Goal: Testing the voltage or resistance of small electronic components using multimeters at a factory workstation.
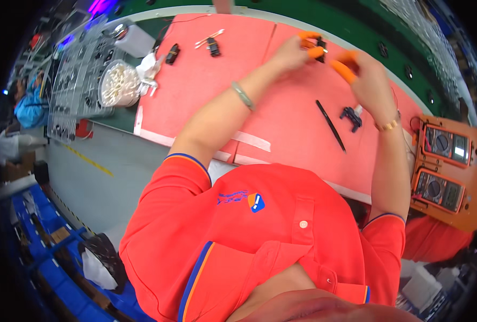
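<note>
Near the far edge of the pink mat [211, 91], my left hand [295, 53] pinches a small black part [320, 49] between fingers in orange finger cots. My right hand [367, 80], also with orange cots, is a short way to the right. Its thumb and finger are apart, slightly blurred, and I see nothing between them. Below it lies a dark blue clip-like piece [351, 118] with a pale end. A black pen-like stick [330, 126] rests to the left of that piece. Two black parts [172, 54] [213, 47] lie at the mat's far left.
A tub of cotton swabs [119, 86] and a white bottle [134, 38] stand left, beside a clear compartment tray [75, 80]. Loose swabs [209, 37] lie on the mat. Two orange multimeters [445, 145] [438, 189] sit at right. A green belt [356, 24] with black parts runs behind.
</note>
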Demonstrator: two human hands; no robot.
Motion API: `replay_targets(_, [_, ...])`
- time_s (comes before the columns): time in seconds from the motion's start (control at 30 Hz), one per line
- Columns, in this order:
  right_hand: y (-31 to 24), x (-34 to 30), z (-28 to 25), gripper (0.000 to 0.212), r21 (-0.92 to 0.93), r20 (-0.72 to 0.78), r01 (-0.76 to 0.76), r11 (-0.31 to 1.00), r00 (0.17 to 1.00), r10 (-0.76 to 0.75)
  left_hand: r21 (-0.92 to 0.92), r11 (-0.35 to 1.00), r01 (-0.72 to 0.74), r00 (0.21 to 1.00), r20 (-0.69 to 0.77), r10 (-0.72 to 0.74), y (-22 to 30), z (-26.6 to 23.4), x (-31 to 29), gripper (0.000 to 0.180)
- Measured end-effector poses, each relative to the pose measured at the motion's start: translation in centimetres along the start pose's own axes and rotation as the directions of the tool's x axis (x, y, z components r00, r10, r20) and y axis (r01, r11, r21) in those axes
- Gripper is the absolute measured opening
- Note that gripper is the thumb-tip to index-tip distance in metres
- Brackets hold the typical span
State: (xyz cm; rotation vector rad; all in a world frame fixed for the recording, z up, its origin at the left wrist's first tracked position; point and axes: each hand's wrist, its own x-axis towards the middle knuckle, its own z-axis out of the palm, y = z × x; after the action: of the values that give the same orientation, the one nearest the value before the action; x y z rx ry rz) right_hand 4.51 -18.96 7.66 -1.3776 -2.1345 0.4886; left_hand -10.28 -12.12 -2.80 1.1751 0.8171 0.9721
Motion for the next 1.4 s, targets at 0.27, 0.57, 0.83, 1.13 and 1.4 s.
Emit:
replay_targets(0.27, [-10.4, 14.4, 16.4, 0.015, -0.22, 0.343, 0.514, 0.829, 0.837, -0.427, -0.219, 0.974, -0.063, 0.971, 0.21, 0.11, -1.0, -0.5, 0.0, 0.045])
replay_targets(0.57, [-10.2, 17.6, 20.1, 0.012, -0.386, 0.539, 0.561, 0.732, 0.781, -0.314, -0.413, 0.906, 0.092, 0.947, 0.317, 0.049, -2.8, -0.8, 1.3, 0.043])
replay_targets(0.83, [-15.6, 22.1, 17.7, 0.007, 0.286, 0.283, 0.364, 0.886, 0.852, -0.441, -0.109, 0.975, -0.193, 0.979, 0.042, 0.198, -7.7, -0.7, 1.9, 0.034])
replay_targets(1.13, [-21.9, 25.9, 21.2, 0.011, 0.827, -0.084, 0.22, 0.518, 0.958, -0.273, -0.47, 0.882, -0.011, 0.995, 0.082, 0.056, -1.8, -0.2, 0.1, 0.039])
replay_targets(1.4, [-22.0, 25.3, 22.6, 0.011, 0.696, -0.087, 0.265, 0.667, 0.954, -0.289, -0.374, 0.926, 0.043, 0.997, 0.072, -0.017, -0.7, 1.5, 3.0, 0.039])
